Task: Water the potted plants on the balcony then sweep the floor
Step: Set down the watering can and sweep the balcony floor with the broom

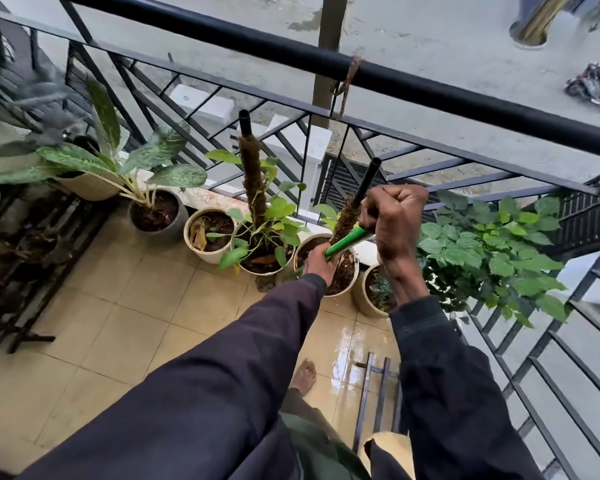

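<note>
Over pots (pixel 201 256) by railing (pixel 430 88) — green handle (pixel 349 242) slants down-left: right hand (pixel 395 220) topmost, left hand (pixel 317 261) lower, nearer hidden head. Fingers of both clamped round handle — wet floor (pixel 343 348) beneath.

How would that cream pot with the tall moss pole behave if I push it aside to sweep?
Probably heavy: the cream pot looks full of dark soil. Likely top-heavy, since the moss pole rises far above its rim; a high push may tip it. Nearby tiles gleam wet, so it might slide.
</note>
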